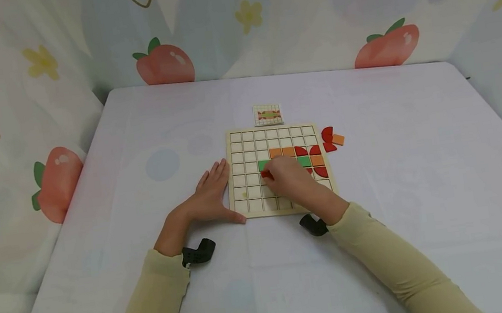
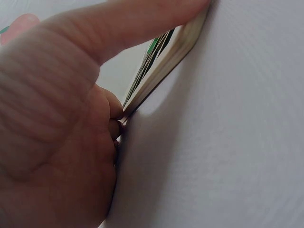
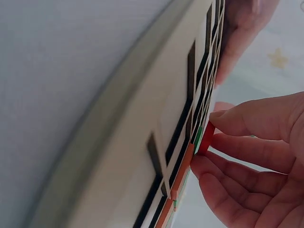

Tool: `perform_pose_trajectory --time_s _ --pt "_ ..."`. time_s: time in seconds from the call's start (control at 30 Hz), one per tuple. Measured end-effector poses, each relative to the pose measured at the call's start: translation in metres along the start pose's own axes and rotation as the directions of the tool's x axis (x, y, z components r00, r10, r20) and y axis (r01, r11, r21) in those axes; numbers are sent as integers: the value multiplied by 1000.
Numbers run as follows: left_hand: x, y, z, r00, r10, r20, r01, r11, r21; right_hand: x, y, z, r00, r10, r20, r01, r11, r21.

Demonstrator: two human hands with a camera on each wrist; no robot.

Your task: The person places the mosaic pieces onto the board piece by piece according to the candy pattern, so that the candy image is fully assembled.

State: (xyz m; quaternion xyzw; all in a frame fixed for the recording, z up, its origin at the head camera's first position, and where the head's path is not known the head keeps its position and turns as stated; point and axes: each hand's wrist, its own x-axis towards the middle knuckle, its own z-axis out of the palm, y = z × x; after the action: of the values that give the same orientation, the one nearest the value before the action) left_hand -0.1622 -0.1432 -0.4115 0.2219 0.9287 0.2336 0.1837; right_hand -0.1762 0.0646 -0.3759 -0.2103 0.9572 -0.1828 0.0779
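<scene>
A wooden grid board point(image 1: 254, 192) lies flat before me. My right hand point(image 1: 293, 178) is over its middle, pinching a red curved-edge piece point(image 3: 206, 140) between thumb and fingers, close above the cells. Around that hand, orange square tiles point(image 1: 275, 152), green tiles point(image 1: 304, 161) and red curved pieces point(image 1: 321, 172) sit in the cells; part of the pattern is hidden under the hand. On the table, my left hand point(image 1: 208, 196) lies spread against the board's left side. Its thumb point(image 2: 156, 21) touches the near left corner.
Beyond the board's far edge lies a small pattern card point(image 1: 267, 108) with a red, green and orange design. Loose red pieces point(image 1: 327, 135) and an orange tile point(image 1: 338, 139) lie off the right edge. A white cloth covers the table point(image 1: 400, 168); printed curtains stand behind and at the left.
</scene>
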Motion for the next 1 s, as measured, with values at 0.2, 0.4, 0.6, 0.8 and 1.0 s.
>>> perform_pose_trajectory --time_s 0.2,0.4,0.6,0.8,1.0 --pt "1 0 1 1000 -6 0 6 1000 2 1 -3 1 1000 -11 -7 11 999 -43" --pt "1 1 0 1000 -17 6 17 1000 9 1 -4 3 1000 -11 -12 10 997 -81" --pt "1 0 0 1000 -17 7 17 1000 8 1 -5 3 1000 -24 -4 23 993 -116" --pt "1 1 0 1000 -11 6 11 1000 7 -1 -3 0 999 -30 40 32 998 -62" --pt "1 1 -1 1000 -11 5 11 1000 10 -2 5 -6 997 -51 56 49 998 35"
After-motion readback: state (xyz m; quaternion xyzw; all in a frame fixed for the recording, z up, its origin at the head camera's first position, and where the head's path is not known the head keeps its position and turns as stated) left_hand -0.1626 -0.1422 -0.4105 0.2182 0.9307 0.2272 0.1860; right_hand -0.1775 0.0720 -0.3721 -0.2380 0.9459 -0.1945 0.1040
